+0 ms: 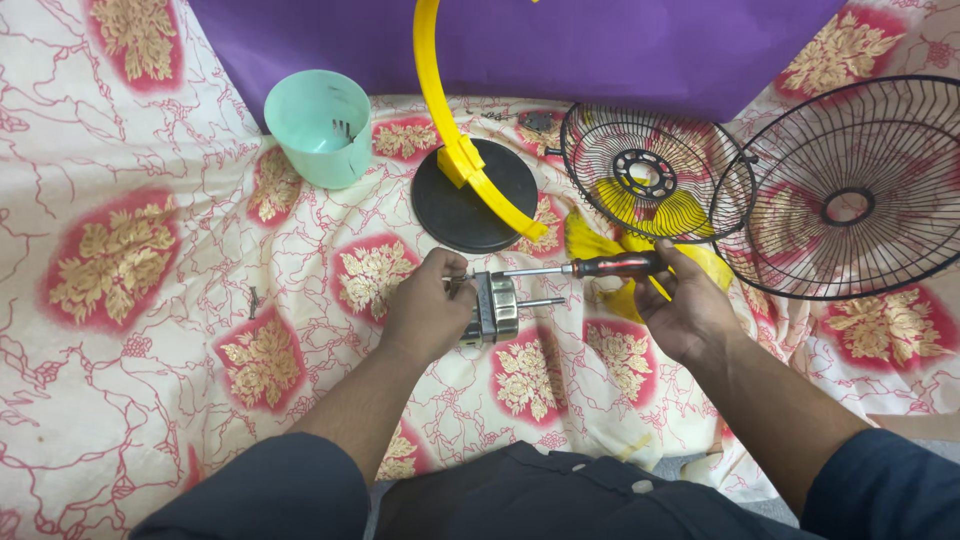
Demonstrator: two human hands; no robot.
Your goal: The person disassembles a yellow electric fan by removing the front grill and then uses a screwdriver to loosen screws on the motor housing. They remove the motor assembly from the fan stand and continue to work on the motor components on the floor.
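Bedsheet [130, 400]: white cloth with red and gold flower patches, spread under all the parts; a purple sheet [560, 40] lies along the far edge.
Front grille [860, 185]: black wire guard, lying off the fan at far right, overlapping the second grille.
Rear grille [650, 170]: black wire guard with a round centre plate, also off and lying flat, left of the first.
Blade [680, 215]: yellow, seen through and under the rear grille; detached, resting on the cloth.
Stand [470, 195]: black round base with a yellow curved arm rising from it, bare of motor; just beyond the hands.
Cup [320, 125]: pale green plastic, far left of the stand; a few small dark pieces inside, probably screws.
Motor [492, 308]: metal body with shaft pointing right, on the cloth at centre, between the hands.
Left hand [428, 305]: fingers closed round the motor's left end, steadying it.
Right hand [685, 305]: fingers curled shut on the screwdriver [600, 267], red-black handle, tip reaching the top of the motor.
Loose screw [253, 300]: small, alone on the cloth at left.
Progress, judged: fan is stripped down to the motor; the motor itself appears to be the part in hand.
Labels and packages: none legible.
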